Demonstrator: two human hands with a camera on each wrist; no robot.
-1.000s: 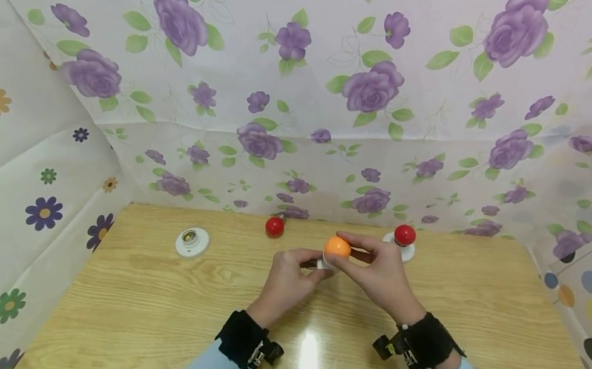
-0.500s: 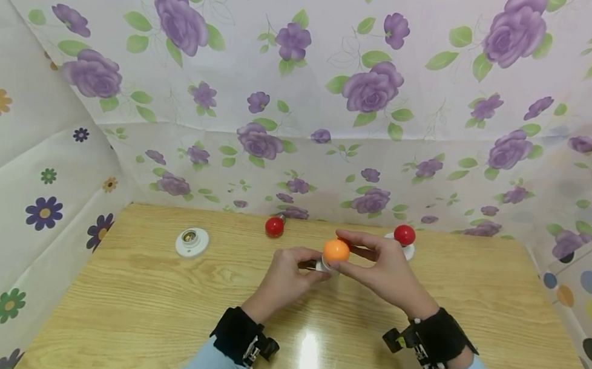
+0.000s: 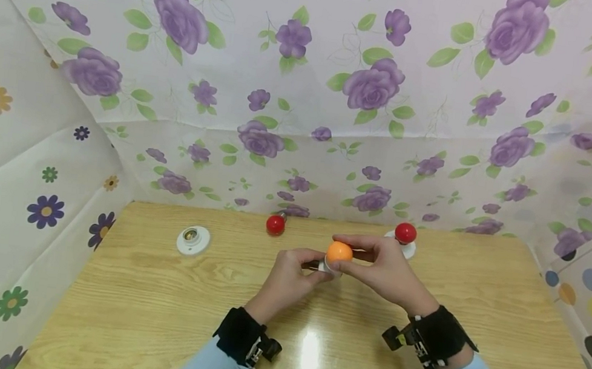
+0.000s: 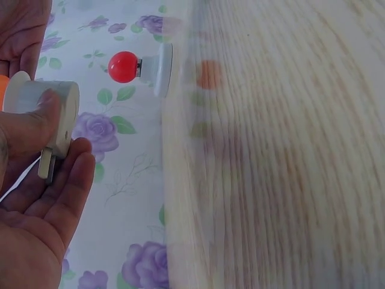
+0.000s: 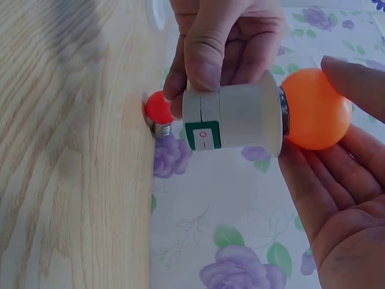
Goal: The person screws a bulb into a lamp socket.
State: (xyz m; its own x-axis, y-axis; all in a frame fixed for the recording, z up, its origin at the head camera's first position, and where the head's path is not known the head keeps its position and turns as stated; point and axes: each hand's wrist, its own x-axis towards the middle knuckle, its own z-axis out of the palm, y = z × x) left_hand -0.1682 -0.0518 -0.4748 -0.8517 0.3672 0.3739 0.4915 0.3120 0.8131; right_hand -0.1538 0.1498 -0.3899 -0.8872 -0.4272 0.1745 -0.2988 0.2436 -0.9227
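Work held above the table (image 3: pixel 149 314), between the two hands: an orange bulb (image 5: pixel 316 108) sits at the mouth of a white plug-in socket (image 5: pixel 243 117), in line with it as far as the right wrist view shows. Left hand (image 3: pixel 290 272) pinches the socket body, thumb on one side and fingers on the other, near the metal prongs (image 4: pixel 45 165). Right hand (image 3: pixel 390 274) pinches the orange globe between thumb and fingers. A dark strip of the bulb's collar (image 5: pixel 286 111) shows between globe and rim; thread depth hidden, turning direction cannot be told. Step judged to be a twist of bulb against socket. Method notes: keep the two axes in line — a tilted bulb would likely cross the thread; turn in short strokes, re-gripping with light finger pressure, since the smooth globe may slip; brace the socket so that it does not rotate along. Left fingers best kept on the body, off the prongs and the switch (image 5: pixel 203 135) — a firm hold there gives steadier counter-force.
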